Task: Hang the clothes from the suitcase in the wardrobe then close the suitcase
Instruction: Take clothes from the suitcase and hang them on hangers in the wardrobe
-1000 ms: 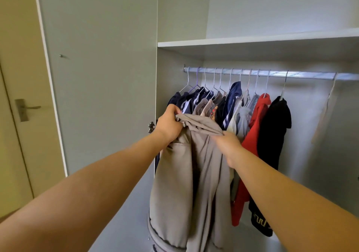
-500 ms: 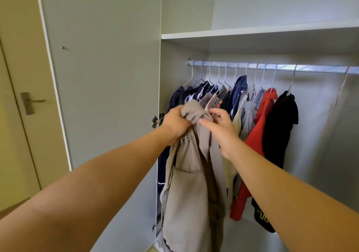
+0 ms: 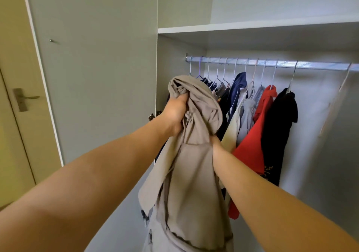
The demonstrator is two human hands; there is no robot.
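A beige garment [image 3: 190, 174] hangs bunched in front of the open wardrobe. My left hand [image 3: 175, 113] grips its gathered top, lifted near the silver rail [image 3: 281, 64]. My right hand [image 3: 214, 142] is mostly hidden under the cloth at the garment's right side; its fingers cannot be seen. Several clothes hang on the rail on thin hangers, among them a navy top [image 3: 236, 90], a red one [image 3: 256, 135] and a black one [image 3: 281, 127]. The suitcase is out of view.
The wardrobe door [image 3: 93, 76] stands open on the left, with a room door and lever handle [image 3: 25, 98] beyond it. A white shelf [image 3: 252, 26] runs above the rail. One bare hanger [image 3: 342, 88] hangs at the rail's right end, with free rail beside it.
My left hand has raised the garment's top higher toward the rail. My right hand has dropped from the top and slipped under the cloth.
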